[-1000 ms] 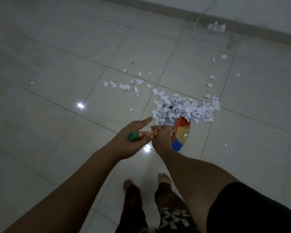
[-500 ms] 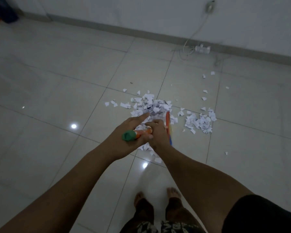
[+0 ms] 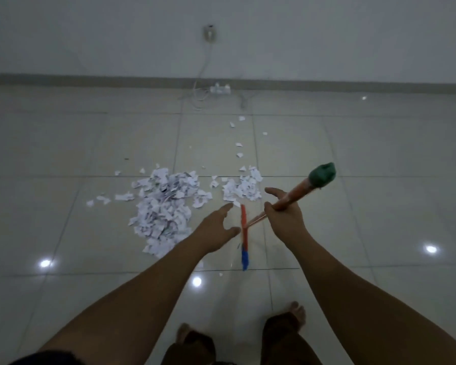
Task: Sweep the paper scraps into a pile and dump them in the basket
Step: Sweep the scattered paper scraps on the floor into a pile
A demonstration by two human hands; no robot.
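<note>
right hand (image 3: 284, 219) grips broom handle (image 3: 298, 193) high for reach | left hand (image 3: 216, 230) open, holding nothing | broom head (image 3: 244, 233) edge-on just right of scrap pile (image 3: 163, 204), near small clump (image 3: 241, 191), probably to merge them

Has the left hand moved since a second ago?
Yes. The left hand has let go of the broom handle and shifted left of it, toward the scrap pile.

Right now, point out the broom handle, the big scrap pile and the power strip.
broom handle (image 3: 299, 192): head view, orange shaft below green cap.
big scrap pile (image 3: 163, 206): head view, middle of the heap.
power strip (image 3: 219, 89): head view, its white body.
</note>
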